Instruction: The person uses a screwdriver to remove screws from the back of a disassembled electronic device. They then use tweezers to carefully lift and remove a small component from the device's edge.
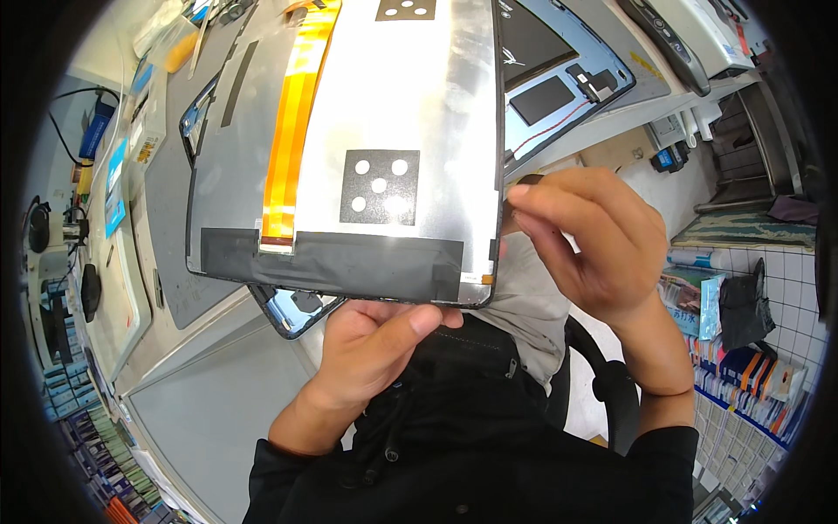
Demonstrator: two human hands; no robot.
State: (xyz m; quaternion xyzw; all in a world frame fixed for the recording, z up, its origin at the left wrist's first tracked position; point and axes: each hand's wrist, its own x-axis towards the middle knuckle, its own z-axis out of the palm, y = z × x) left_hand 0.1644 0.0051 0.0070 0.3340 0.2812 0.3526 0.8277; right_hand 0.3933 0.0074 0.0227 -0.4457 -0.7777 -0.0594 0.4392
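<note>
Screen panel (358, 113) up over lap (532, 288), metal back showing, lower part out past edge of desk (166, 201). L hand (371, 345) under btm edge, some fingers tucked behind, thumb right at rim; can't tell how tight. R hand (602, 236) w/ thumb & index pinched together on small dark piece (530, 179) at panel's R edge; can't tell what kind, nor if stuck on or loose. Prob. working along that edge, so best go slow & low, close to rim, w/ steady pressure, no jerks. Spread L fingers wider under btm edge to cut flex; treat as thin & prob. easy to crack. Mind orange ribbon (292, 131), running down the back to black strip (367, 262) near btm: don't crease or snag. Edges: open shell (604, 57) behind on R, plus blue corner (284, 310) poking out below btm L (same shell or not, can't tell), so lift a bit before any sideways slide. More room on R, over floor (692, 170) past R hand; swing elbow that way, but watch chair arm (614, 384). Tighter on L w/ desk so near.
</note>
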